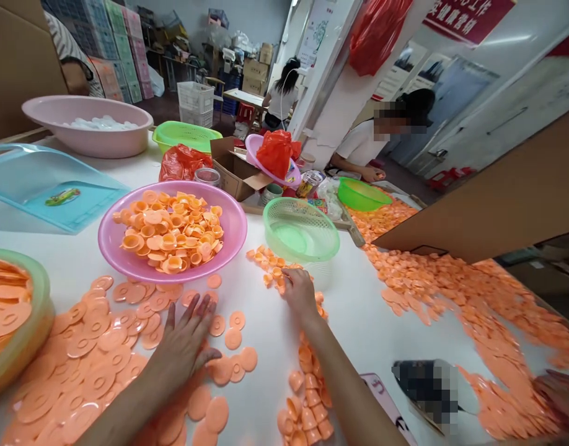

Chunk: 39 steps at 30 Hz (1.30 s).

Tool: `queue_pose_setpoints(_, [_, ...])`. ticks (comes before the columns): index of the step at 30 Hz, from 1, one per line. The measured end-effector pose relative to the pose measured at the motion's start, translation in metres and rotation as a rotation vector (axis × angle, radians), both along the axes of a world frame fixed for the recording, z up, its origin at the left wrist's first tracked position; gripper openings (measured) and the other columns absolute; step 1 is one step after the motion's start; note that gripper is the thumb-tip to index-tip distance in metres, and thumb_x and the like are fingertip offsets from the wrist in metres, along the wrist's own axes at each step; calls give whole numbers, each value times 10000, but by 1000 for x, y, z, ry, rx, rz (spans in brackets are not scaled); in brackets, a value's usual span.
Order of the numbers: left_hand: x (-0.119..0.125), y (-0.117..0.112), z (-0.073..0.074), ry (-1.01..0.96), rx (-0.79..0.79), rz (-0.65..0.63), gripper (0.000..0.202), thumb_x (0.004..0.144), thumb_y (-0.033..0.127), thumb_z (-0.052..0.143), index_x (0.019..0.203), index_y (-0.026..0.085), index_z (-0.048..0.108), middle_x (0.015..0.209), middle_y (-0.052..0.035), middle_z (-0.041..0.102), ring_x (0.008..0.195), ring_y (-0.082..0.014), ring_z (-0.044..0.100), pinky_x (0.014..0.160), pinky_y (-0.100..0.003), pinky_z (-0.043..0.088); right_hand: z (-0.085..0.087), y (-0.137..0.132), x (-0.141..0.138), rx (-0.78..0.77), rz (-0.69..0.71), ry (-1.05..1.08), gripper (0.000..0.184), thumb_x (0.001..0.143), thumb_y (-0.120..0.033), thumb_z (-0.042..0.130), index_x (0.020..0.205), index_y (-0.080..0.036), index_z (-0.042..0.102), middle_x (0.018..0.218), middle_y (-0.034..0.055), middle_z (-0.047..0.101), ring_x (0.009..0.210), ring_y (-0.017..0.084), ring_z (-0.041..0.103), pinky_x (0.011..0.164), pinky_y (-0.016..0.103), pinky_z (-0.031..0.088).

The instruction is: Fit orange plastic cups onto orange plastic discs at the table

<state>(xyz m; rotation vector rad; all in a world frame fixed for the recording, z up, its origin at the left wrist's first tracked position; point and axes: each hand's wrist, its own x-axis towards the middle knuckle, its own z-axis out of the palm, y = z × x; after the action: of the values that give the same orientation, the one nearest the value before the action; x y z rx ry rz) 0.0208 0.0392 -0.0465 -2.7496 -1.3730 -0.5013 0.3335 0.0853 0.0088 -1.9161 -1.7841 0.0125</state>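
Note:
My left hand [185, 350] lies palm down with its fingers spread, over flat round orange discs [98, 381] scattered across the white table. My right hand [300, 291] reaches forward, fingers curled together among small orange cups [268, 257]; what they pinch is hidden. More orange cups [307, 402] run in a cluster beneath and beside my right forearm. In front of my left hand stands a pink basin [233, 229] piled with orange cup-shaped pieces [173, 232]. A pale green perforated basket [294, 238] sits just beyond my right hand.
At the left edge is a green tub [43, 291] of orange discs, with a blue tray [75, 210] behind it. Orange pieces [433, 291] cover the right side, near a cardboard panel [489, 198]. A phone [387, 402] lies right of my forearm. Other people work nearby.

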Motion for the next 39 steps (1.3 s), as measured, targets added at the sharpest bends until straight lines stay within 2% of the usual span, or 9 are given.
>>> queue_pose_setpoints(6, [-4,2,7,-9,-10,-34,678,883,533,505,1476,236,362,1469,-109,470,1415,-352,294,1152,-619,-11,16,16,-29,-187,-42,-151,100,854,-147,581,830,-164,676,856,91,690,840,210,629,744,290,442])
queue_pose_setpoints(9, [-11,-2,19,-129,-26,-18,449,947,322,436,1377,209,500,1359,-95,576,1336,-282,414,1153,-536,198,21,16,-47,-219,-55,-146,182,830,-62,537,750,-149,675,771,94,697,741,194,648,686,276,441])
queue_pose_setpoints(12, [-11,7,32,-290,-83,105,315,941,216,414,1109,178,677,1092,-95,680,1081,-232,561,966,-408,436,24,11,-78,-316,67,136,153,793,-110,573,736,-178,698,701,30,710,658,152,654,634,234,458])
queue_pose_setpoints(17, [3,33,37,-309,-234,199,191,855,240,548,867,209,737,841,-61,651,851,-222,538,773,-371,449,15,6,-136,-586,100,658,129,728,-105,572,683,-170,675,510,-17,641,451,125,598,445,195,412])
queue_pose_setpoints(23, [10,38,42,-400,-353,270,181,796,201,564,758,208,741,813,-56,668,855,-225,549,767,-363,427,5,11,-154,-544,86,548,151,644,-49,571,604,-173,646,534,1,656,533,137,617,511,201,420])
queue_pose_setpoints(27, [15,47,58,-615,-645,354,267,782,187,509,915,189,740,783,-40,708,763,-185,614,694,-299,440,8,13,-154,-507,115,461,159,652,-46,577,584,-175,641,558,13,665,566,143,615,529,208,410])
queue_pose_setpoints(30, [24,56,58,-733,-814,449,165,710,152,517,709,160,682,601,-3,648,575,-137,574,556,-235,388,10,15,-155,-514,128,449,165,663,-50,591,569,-178,637,555,12,663,574,147,615,538,212,411])
queue_pose_setpoints(33, [29,59,48,-766,-852,488,135,702,149,497,587,172,563,481,34,547,471,-113,500,499,-217,350,8,13,-156,-516,143,449,164,675,-53,595,576,-177,637,574,15,671,586,148,617,552,214,417])
queue_pose_setpoints(39, [25,50,39,-712,-705,381,169,773,226,471,607,199,470,593,13,595,581,-129,534,576,-230,383,-3,-3,-169,-393,83,485,133,793,-122,563,729,-167,670,708,43,714,634,140,630,606,216,448])
